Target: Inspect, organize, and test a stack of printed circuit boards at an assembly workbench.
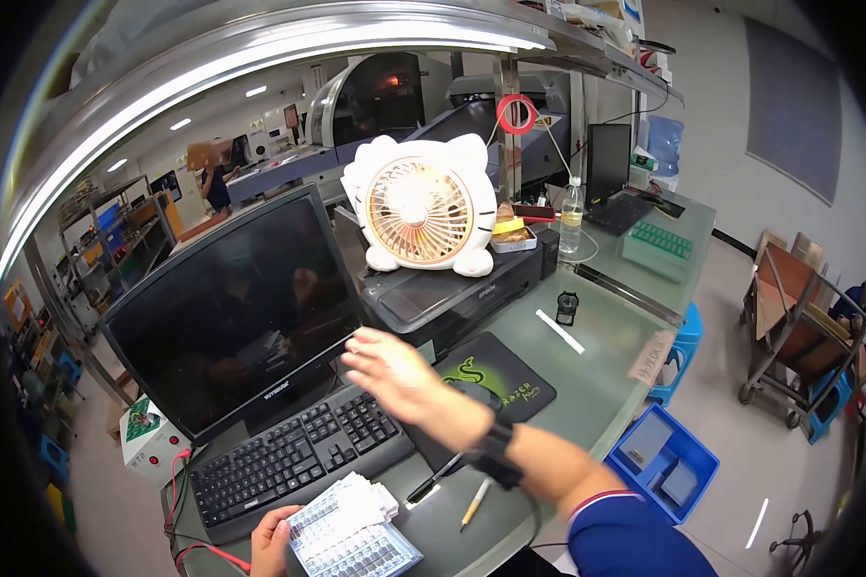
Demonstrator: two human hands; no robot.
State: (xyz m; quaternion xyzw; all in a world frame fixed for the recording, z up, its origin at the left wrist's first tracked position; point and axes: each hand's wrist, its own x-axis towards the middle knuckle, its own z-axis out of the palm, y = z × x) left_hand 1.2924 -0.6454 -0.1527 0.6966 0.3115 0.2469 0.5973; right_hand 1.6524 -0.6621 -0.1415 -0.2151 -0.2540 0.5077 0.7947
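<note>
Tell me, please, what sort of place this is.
Probably an electronics workshop: a large machine behind the bench, stocked shelving at left, and red leads by a white box.

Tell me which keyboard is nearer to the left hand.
The black keyboard in front of the big left monitor, close to the left hand; the other keyboard lies farther back.

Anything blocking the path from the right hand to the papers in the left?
Nothing visible stands between the right hand and the papers. The right end of the keyboard lies low beneath that path; the black pen is off to the papers' right.
</note>
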